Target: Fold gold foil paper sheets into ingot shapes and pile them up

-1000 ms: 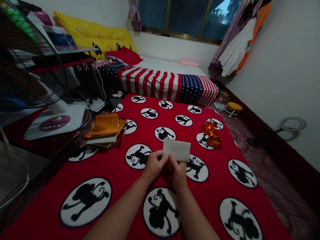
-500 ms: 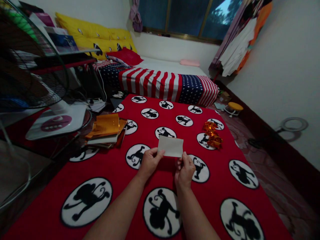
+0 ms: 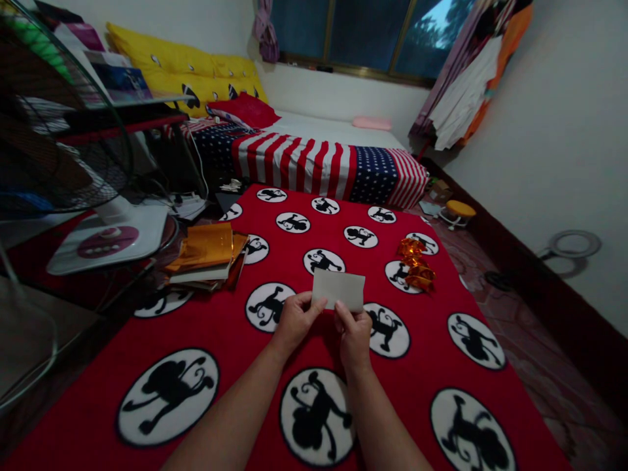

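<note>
A pale, rectangular sheet of paper (image 3: 338, 288) is held up over the red cloth (image 3: 235, 373) with its black monkey figures. My left hand (image 3: 296, 318) pinches its lower left corner, thumb on the near face. At the lower right part of the sheet, my right hand (image 3: 354, 330) grips it with the thumb on the face and the fingers behind. To the left lies a pile of gold and pale sheets (image 3: 209, 252). Folded shiny orange-gold pieces (image 3: 416, 265) rest on the cloth to the right.
A fan (image 3: 59, 124) and its white base (image 3: 110, 239) stand at the left. Beyond the cloth is a bed with a striped and starred cover (image 3: 299, 160). A yellow-topped stool (image 3: 460, 209) stands on the floor at right, near the wall.
My right hand has shifted slightly left and its thumb now lies on the face of the paper instead of at its right corner. My left hand keeps its grip.
</note>
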The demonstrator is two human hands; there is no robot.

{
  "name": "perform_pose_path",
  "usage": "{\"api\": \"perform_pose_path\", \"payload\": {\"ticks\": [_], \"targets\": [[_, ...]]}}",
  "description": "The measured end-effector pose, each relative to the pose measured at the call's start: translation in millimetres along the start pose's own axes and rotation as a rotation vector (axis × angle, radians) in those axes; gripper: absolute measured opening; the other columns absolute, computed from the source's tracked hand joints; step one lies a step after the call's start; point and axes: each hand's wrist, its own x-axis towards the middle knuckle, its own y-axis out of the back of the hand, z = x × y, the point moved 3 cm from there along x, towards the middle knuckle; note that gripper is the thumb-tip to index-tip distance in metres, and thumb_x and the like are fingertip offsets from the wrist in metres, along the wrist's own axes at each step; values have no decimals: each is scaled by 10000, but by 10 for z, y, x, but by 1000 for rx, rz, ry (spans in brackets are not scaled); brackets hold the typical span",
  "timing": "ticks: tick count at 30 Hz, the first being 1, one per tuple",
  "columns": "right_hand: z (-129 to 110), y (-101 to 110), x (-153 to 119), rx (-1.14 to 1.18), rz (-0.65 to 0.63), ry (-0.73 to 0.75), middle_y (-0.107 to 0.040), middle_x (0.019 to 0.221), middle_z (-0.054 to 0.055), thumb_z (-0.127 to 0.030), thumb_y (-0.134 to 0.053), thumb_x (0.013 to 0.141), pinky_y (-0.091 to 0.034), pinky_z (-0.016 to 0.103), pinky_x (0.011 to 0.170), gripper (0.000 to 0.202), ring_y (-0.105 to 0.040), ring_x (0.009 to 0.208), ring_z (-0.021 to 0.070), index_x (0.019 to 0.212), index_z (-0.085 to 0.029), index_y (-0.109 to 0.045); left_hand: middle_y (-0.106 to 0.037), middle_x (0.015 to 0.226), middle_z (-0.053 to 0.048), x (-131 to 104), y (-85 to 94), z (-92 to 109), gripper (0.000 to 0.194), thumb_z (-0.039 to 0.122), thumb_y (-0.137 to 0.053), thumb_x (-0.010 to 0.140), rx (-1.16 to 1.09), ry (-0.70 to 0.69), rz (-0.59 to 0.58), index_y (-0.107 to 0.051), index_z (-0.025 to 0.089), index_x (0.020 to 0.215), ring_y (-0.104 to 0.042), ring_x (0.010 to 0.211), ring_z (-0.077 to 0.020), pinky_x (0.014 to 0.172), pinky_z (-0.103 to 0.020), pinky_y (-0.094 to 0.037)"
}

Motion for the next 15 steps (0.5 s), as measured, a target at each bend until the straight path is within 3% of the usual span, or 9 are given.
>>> {"api": "perform_pose_path", "payload": {"ticks": [5,7,11,13,15], "targets": [[11,63,24,97,58,4,-416,478,-78,-347,-761,680,-221,201,400,333,-312,425,49,609,-180,-482,-379,473,58,54,225,-53,403,443,-577,823,-151,69,194,-467,162,556,-332,447,-64,453,-197,-259],[13,61,28,102,47,4,-407,473,-81,-346,-763,680,-210,202,397,338,-300,420,47,606,-181,-478,-473,546,39,64,287,-61,347,466,-565,830,-275,74,238,-546,155,676,-400,471,-65,434,-180,-256],[20,35,7,32,-37,6,-421,459,-80,-361,-760,687,-215,203,396,345,-312,405,48,595,-182,-480,-668,877,-50,62,220,-27,457,511,-617,797,-377,78,73,-613,150,1077,-564,632,-96,495,-173,-360],[25,27,-16,-47,-88,-6,-436,449,-75,-377,-752,697,-226,205,394,342,-325,397,53,593,-180,-494,-697,894,-72,56,161,-20,500,497,-683,745,-330,100,9,-646,118,1068,-592,677,-123,576,-199,-425],[20,24,-35,-128,-129,-10,-470,459,-62,-394,-746,701,-245,207,396,328,-349,400,60,607,-171,-525,-710,819,-71,57,140,-42,467,483,-717,712,-270,141,26,-693,87,959,-597,669,-141,609,-222,-447]]}}
